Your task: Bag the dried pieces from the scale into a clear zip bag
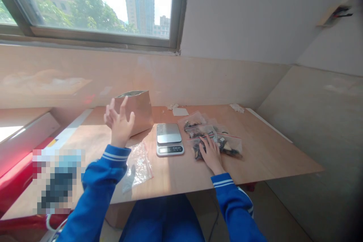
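Observation:
My left hand (120, 119) is raised with its fingers spread, in front of a brown paper bag (143, 111) that stands upright with its top open. Whether the fingers touch the bag I cannot tell. My right hand (210, 153) lies with fingers outstretched on a clear zip bag (234, 147) filled with dark and pale pieces. Behind it are more filled zip bags (194, 123). Between my hands sits a digital kitchen scale (169, 134), its metal plate bare. A flat clear zip bag (138, 166) lies on the table below my left hand.
The wooden table (269, 151) runs back to the wall, under a window (107, 3). A white paper piece (180, 112) and crumpled tissue (236, 108) lie along its far edge. A pixelated patch (59, 181) covers something at the left.

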`<state>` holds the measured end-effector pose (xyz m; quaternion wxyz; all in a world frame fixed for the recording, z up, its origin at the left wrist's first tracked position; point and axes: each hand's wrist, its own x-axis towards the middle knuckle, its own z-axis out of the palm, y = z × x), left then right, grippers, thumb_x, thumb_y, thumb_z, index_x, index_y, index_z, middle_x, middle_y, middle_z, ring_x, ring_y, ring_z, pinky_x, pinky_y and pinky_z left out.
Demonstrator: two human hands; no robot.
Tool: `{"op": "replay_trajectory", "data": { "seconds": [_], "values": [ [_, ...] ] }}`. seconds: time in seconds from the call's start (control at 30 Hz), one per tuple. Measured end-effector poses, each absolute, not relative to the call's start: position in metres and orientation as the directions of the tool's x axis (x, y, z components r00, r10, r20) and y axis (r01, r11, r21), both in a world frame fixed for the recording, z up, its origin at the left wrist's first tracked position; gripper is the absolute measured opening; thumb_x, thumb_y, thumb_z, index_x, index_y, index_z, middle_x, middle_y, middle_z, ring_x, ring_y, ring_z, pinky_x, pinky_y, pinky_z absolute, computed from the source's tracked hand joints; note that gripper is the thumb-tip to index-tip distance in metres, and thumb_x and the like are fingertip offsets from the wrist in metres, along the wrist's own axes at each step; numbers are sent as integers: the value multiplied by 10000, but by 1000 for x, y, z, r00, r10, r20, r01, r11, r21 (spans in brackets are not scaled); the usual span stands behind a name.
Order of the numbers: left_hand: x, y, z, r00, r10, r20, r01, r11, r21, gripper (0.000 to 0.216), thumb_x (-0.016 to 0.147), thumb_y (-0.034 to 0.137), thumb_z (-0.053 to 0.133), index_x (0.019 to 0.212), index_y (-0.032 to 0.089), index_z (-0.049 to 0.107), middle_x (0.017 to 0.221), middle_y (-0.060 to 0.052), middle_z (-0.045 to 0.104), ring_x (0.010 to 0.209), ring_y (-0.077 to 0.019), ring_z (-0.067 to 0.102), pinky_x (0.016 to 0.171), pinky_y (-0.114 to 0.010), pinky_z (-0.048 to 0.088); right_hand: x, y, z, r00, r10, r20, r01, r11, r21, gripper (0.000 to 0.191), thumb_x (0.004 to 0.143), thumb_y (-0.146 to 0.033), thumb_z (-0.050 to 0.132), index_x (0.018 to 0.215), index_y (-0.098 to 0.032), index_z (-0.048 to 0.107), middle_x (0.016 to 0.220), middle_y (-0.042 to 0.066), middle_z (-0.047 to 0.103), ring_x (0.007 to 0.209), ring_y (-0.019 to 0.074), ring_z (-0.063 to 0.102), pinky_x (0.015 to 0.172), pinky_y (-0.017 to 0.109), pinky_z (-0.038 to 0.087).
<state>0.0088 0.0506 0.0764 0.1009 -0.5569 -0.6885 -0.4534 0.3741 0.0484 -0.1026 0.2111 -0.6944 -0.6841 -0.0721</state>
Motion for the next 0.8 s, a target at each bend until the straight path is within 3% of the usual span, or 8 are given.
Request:
{"op": "replay_trajectory", "data": {
  "seconds": [0.1, 0.17, 0.27, 0.37, 0.43, 0.6, 0.67, 0.8],
  "values": [
    [-15, 86, 91, -379, 670, 639, 874, 32, 484, 512, 896, 369, 489, 1394, 253, 456, 1549, -106, 223, 1433, -391, 69, 1118, -608, 78, 378, 55, -102, 34, 933, 360, 972, 53, -228, 454, 973, -400, 326, 1371, -253, 485, 1505, 95, 372, 1382, 287, 335, 1105, 504, 276],
    [-29, 104, 93, -416, 686, 596, 858, 80, 507, 441, 921, 376, 433, 1327, 235, 531, 1519, -124, 311, 1431, -402, 74, 1098, -651, 52, 373, 52, -101, 53, 924, 379, 964, 52, -262, 474, 974, -406, 314, 1383, -220, 465, 1515, 120, 346, 1398, 299, 302, 1109, 548, 252],
    [-41, 114, 92, -441, 739, 508, 828, 118, 548, 387, 944, 375, 361, 1222, 232, 589, 1290, -156, 567, 1356, -388, 307, 1050, -691, 149, 350, 38, -91, 82, 869, 487, 931, 108, -349, 500, 972, -401, 315, 1389, -152, 436, 1523, 164, 304, 1420, 324, 240, 1106, 589, 243],
    [-39, 100, 90, -434, 701, 566, 818, 44, 573, 362, 936, 403, 359, 1065, 181, 614, 1064, -144, 659, 1087, -309, 583, 985, -535, 379, 311, 14, -61, -35, 822, 569, 842, 331, -425, 470, 975, -362, 339, 1403, -174, 398, 1523, 148, 295, 1430, 284, 232, 1113, 531, 304],
    [-29, 80, 85, -411, 690, 596, 793, -52, 607, 345, 895, 453, 435, 1019, 174, 596, 1022, -122, 667, 963, -265, 639, 893, -419, 468, 281, -3, -30, -176, 793, 583, 762, 485, -429, 441, 983, -326, 340, 1405, -206, 384, 1520, 117, 309, 1431, 250, 239, 1130, 492, 311],
    [4, 15, 60, -320, 822, 472, 677, -150, 720, 360, 853, 463, 524, 1103, 207, 567, 957, -62, 717, 888, -226, 693, 743, -312, 524, 217, -31, 29, -500, 628, 596, 540, 764, -353, 476, 990, -341, 347, 1442, -191, 327, 1499, 85, 361, 1420, 212, 262, 1146, 412, 327],
    [10, -5, 50, -223, 869, 442, 689, -180, 702, 272, 861, 430, 521, 1016, 234, 629, 896, -23, 737, 841, -202, 708, 714, -276, 524, 199, -33, 33, -551, 574, 606, 525, 803, -282, 495, 991, -344, 348, 1440, -135, 334, 1481, 111, 390, 1416, 231, 265, 1155, 418, 312],
    [8, -25, 35, -268, 823, 500, 701, -189, 688, 263, 877, 435, 501, 930, 241, 670, 824, 6, 745, 746, -182, 718, 641, -237, 515, 178, -33, 23, -589, 606, 534, 587, 775, -233, 388, 998, -265, 306, 1258, -103, 544, 1153, 133, 652, 1154, 254, 550, 1006, 427, 453]
  ]
}}
